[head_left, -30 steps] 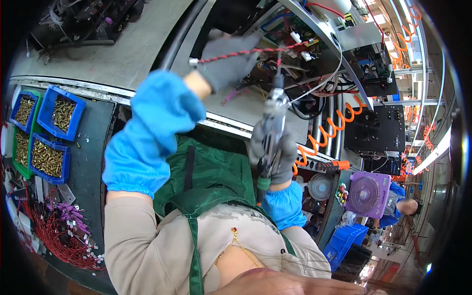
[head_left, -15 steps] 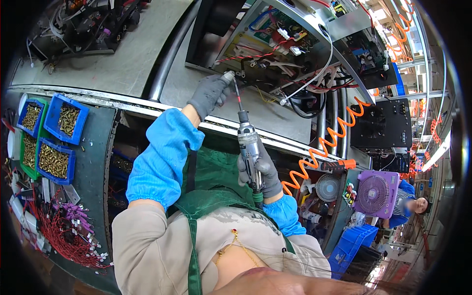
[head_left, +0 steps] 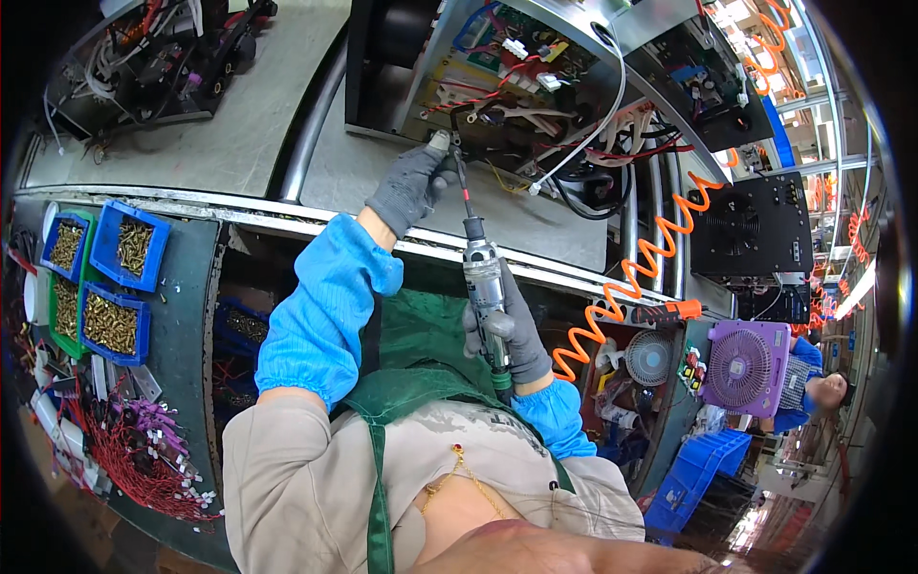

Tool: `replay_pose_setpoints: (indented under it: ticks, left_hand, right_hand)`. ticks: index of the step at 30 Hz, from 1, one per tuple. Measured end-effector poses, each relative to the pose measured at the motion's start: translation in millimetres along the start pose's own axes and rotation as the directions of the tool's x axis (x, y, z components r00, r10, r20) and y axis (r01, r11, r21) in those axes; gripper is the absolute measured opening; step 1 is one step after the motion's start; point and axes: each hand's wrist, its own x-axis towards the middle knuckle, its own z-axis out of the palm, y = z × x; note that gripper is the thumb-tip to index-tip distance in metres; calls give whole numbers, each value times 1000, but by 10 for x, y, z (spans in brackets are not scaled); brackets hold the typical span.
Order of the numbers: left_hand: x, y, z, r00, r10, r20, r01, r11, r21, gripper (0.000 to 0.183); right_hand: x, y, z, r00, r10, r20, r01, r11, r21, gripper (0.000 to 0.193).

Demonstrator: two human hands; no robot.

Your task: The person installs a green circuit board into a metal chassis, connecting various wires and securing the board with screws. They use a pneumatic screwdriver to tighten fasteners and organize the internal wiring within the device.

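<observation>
My right hand, in a grey glove, is wrapped round a silver power screwdriver. Its long bit points away from me, up to the lower edge of an open metal equipment case. At the bit's tip my left hand, gloved in grey too, has thumb and fingers drawn together. Whatever lies between those fingertips is too small and covered to make out. Just beyond them a black cable bends inside the case. Red twisted wires and a circuit board sit deeper in.
Blue bins of brass screws stand at left, above red wire bundles. A coiled orange hose crosses at right beside another screwdriver. A purple fan and a person are farther right. Metal rollers flank the case.
The view has shifted a little, so the case sits slightly farther up and left. My left fingertips and the bit stay together at its edge, and the screwdriver remains in my right hand.
</observation>
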Motion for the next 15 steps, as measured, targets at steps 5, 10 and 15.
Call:
replay_pose_setpoints:
  ticks: [5,10,15]
  left_hand:
    - [-48,65,121,998,45,-40,-30,948,317,37]
    - [-46,292,169,999,11,31,-26,834,552,36]
    - [-58,474,242,986,-17,165,-105,704,702,35]
  right_hand:
    - [-3,-52,6,999,23,-35,-25,999,-48,110]
    - [-7,-64,-43,1000,28,0,-28,997,-71,109]
    - [-38,-41,-58,999,37,30,-37,999,-15,108]
